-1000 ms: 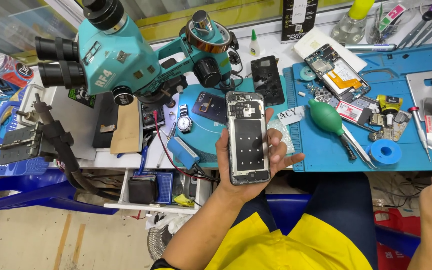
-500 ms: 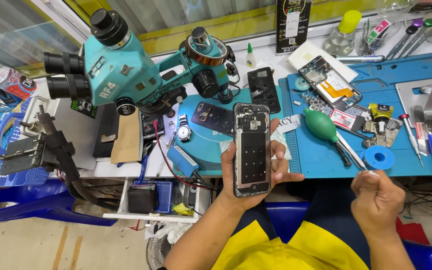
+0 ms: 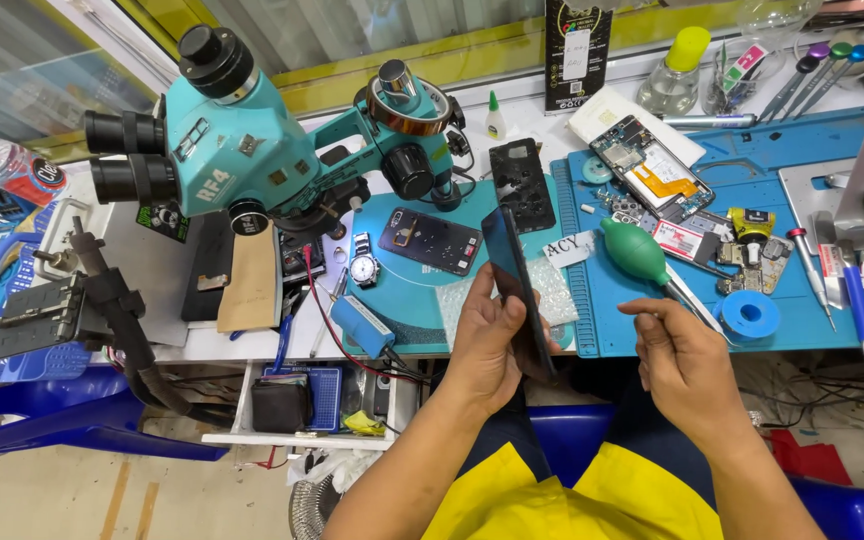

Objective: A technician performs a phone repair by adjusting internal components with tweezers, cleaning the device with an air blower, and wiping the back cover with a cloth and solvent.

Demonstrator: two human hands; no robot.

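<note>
My left hand [image 3: 484,345] grips a dark phone frame [image 3: 518,285], turned nearly edge-on above the front of the bench. My right hand [image 3: 680,362] hovers a little to the right of it, fingers curled with fingertips pinched together; whether something small is between them I cannot tell. A green rubber air blower [image 3: 636,252] lies on the blue work mat [image 3: 802,320] just beyond my right hand. Another phone body [image 3: 430,241] rests on the round teal microscope base [image 3: 402,290].
A teal stereo microscope [image 3: 237,140] stands at the left. An opened phone with exposed boards [image 3: 650,170], a blue tape roll [image 3: 750,313], screwdrivers [image 3: 857,305], a small bottle [image 3: 679,73] and a wristwatch [image 3: 363,267] crowd the bench. A blue chair [image 3: 52,420] stands lower left.
My left hand has turned the phone frame from facing me to nearly edge-on. My right hand has come up from the lower right to beside the frame.
</note>
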